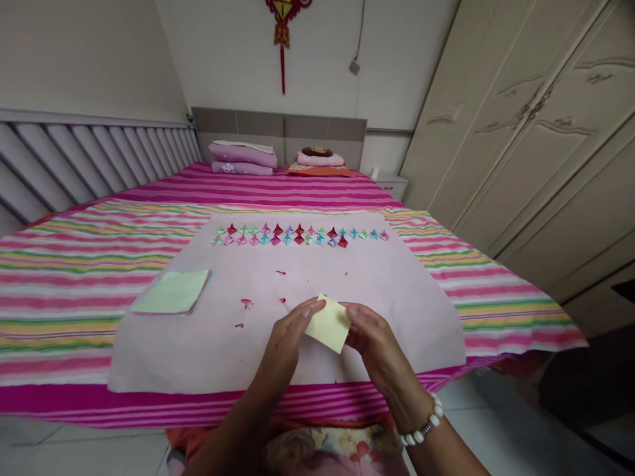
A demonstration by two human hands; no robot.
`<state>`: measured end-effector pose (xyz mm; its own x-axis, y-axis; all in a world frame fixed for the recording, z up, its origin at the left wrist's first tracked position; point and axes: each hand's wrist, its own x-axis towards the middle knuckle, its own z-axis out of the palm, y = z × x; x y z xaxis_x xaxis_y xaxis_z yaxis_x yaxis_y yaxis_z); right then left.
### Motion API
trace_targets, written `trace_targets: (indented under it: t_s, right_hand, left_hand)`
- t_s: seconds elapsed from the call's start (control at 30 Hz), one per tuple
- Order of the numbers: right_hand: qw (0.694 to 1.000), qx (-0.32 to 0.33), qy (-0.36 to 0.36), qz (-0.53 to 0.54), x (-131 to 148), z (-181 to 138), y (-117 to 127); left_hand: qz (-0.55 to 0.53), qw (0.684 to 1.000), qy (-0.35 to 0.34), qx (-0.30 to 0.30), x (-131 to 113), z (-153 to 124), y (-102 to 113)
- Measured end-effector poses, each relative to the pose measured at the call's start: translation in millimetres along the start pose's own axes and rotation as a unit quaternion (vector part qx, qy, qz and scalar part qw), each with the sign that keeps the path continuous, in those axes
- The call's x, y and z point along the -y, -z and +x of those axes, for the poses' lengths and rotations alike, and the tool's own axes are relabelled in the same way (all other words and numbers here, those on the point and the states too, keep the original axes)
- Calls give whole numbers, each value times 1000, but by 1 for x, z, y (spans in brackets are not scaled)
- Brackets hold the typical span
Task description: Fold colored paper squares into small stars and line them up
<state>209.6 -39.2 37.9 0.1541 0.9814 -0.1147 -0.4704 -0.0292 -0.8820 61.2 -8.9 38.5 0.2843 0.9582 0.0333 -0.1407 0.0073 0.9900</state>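
Observation:
Between both hands I hold a small pale yellow square of paper (329, 325) above a large white sheet (198, 357). My left hand (292, 327) grips its upper left side, thumb on top. On the right side, my right hand (370, 330) pinches the edge, its lower fingers behind the paper. A bracelet of white beads is on the right wrist. Farther off on the sheet stand two rows of small folded paper pieces (299, 234) in red, pink, green, blue and purple. To the left lies a stack of paper squares (173, 292), light green on top.
The sheet lies on a bed with a striped cover (496, 291). Several red marks or scraps (247, 303) dot the sheet. Folded bedding (243, 158) and a pillow (320, 160) are by the headboard (317, 129). A rail (99, 158) runs along the left; a wardrobe (520, 125) stands right.

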Motion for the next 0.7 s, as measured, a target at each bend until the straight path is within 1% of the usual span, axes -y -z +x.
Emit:
trace_targets:
  t_s: [0.07, 0.23, 0.33, 0.43, 0.5, 0.6, 0.7]
  right_hand:
    - [1000, -9, -5, -13, -4, 1, -2]
    - [999, -10, 10, -41, -18, 3, -3]
    - [998, -3, 24, -63, -21, 3, 0]
    - [997, -18, 46, -64, -19, 4, 2]
    - [996, -31, 51, -61, -17, 7, 4]
    - [995, -56, 63, -54, -12, 13, 5]
    - [992, -72, 81, -64, -5, 19, 5]
  left_hand:
    - [7, 1000, -3, -6, 0, -1, -3]
    - [-23, 999, -20, -29, 8, 3, -9]
    - [-18, 999, -21, -39, 9, 7, -7]
    - [-19, 997, -17, -79, 9, 8, -2]
    - [-33, 995, -12, -94, 11, 8, 0]
    - [-44, 996, 4, -83, 15, 6, 4]
    - [-40, 997, 37, -53, 17, 3, 7]
